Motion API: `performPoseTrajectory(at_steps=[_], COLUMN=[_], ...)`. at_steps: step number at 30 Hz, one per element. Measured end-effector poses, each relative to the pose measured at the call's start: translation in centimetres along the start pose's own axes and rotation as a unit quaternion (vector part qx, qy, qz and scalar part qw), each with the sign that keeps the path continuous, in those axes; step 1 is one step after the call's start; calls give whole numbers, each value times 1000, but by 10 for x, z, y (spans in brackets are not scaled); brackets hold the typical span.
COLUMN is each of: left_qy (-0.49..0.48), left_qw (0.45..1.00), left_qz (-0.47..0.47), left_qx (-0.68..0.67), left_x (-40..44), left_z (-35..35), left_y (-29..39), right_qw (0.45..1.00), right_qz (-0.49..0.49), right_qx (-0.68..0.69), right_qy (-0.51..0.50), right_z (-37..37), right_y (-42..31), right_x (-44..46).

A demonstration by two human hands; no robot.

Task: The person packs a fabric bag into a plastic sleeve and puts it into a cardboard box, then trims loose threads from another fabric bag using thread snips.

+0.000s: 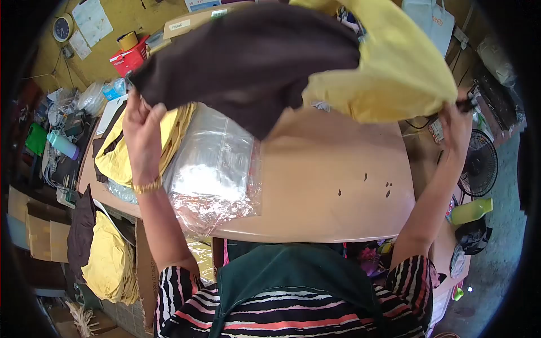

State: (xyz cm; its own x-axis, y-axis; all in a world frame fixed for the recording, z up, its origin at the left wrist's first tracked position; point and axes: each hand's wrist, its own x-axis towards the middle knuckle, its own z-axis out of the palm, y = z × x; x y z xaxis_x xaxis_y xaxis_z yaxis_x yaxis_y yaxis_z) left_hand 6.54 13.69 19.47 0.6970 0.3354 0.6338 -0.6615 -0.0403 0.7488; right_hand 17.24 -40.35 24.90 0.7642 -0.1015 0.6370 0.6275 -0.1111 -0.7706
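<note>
A dark brown and yellow cloth piece (242, 62) is spread in the air above the table, slightly blurred; its exact kind cannot be made out. My left hand (142, 127) pinches the brown end at the upper left. At the other end, my right hand (455, 128) grips the yellow part. Beneath the cloth, the tan table (332, 152) carries a stack of clear plastic bags (211, 160) on its left half. Beside my left wrist lies a pile of folded yellow and brown cloth pieces (115, 147).
More yellow cloth pieces (110, 253) hang in a stack at the lower left, near a cardboard box (51, 231). On the right are a black fan (479, 163) and a green bottle (472, 210). A red box (129, 58) stands at the back left.
</note>
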Motion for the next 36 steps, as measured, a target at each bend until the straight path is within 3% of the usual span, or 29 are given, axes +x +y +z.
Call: performPoseTrajectory(at_steps=[1, 3, 4, 5, 6, 7, 9, 10, 12, 13, 14, 15, 16, 18, 20, 21, 22, 23, 25, 26, 29, 30, 33, 36], left_qy=[-26, -124, -181, -280, -354, -372, -328, -329, -264, -292, -308, -311, -281, -281, -278, -294, -305, -302, -300, -302, -310, -312, -320, -210], left_qw=[998, 963, 948, 905, 856, 804, 771, 769, 817, 821, 826, 843, 852, 820, 798, 755, 704, 704, 716, 718, 710, 710, 667, 741], left_qz=[-6, -153, -200, -157, -126, -282, -158, -164, -222, -176, -198, -174, -164, -199, -197, -148, -99, -103, -118, -118, -150, -150, -114, -82], left_qx=[53, 184, 171, 279, 355, 369, 523, 523, 462, 458, 428, 403, 409, 457, 497, 568, 634, 635, 618, 616, 614, 613, 663, 632], left_x=[-13, -54, -72, -86, -100, -112, -136, -139, -142, -149, -156, -162, -167, -169, -179, -192, -200, -203, -207, -206, -200, -196, -181, -158], left_z=[-9, -27, -33, -36, -38, -44, -51, -47, -22, -10, 8, 27, 48, 70, 69, 59, 51, 45, 37, 36, 40, 43, 52, 46], left_y=[3, 14, 0, -7, -12, -13, -21, -23, -27, -35, -42, -47, -49, -51, -58, -73, -83, -85, -87, -85, -77, -71, -56, -67], right_qw=[1000, 985, 959, 914, 893, 861, 866, 871, 887, 899, 907, 909, 888, 864, 859, 858, 907, 927, 882, 881, 809, 731, 801, 835], right_qz=[-7, 50, 143, 223, 233, 243, 231, 215, 256, 293, 277, 210, 203, 198, 188, 185, 233, 277, 376, 378, 409, 372, 423, 434], right_qx=[-23, -166, -232, -304, -282, -257, -295, -333, -287, -241, -210, -249, -282, -314, -251, -251, -110, 36, 277, 277, 423, 558, 420, 336], right_qy=[-4, -3, -70, -152, -261, -365, -330, -291, -257, -219, -239, -260, -301, -340, -406, -408, -334, -251, -66, -67, -6, -127, -47, -44], right_z=[-18, -33, -44, -54, -45, -27, -6, 7, 50, 76, 106, 139, 171, 202, 217, 213, 201, 186, 160, 153, 134, 127, 145, 150], right_y=[24, 56, 78, 101, 95, 88, 76, 70, 62, 58, 54, 56, 53, 66, 98, 111, 125, 136, 146, 148, 170, 204, 162, 155], right_x=[-13, -69, -99, -129, -147, -163, -176, -182, -181, -180, -182, -188, -197, -212, -223, -219, -212, -206, -198, -198, -195, -201, -203, -204])
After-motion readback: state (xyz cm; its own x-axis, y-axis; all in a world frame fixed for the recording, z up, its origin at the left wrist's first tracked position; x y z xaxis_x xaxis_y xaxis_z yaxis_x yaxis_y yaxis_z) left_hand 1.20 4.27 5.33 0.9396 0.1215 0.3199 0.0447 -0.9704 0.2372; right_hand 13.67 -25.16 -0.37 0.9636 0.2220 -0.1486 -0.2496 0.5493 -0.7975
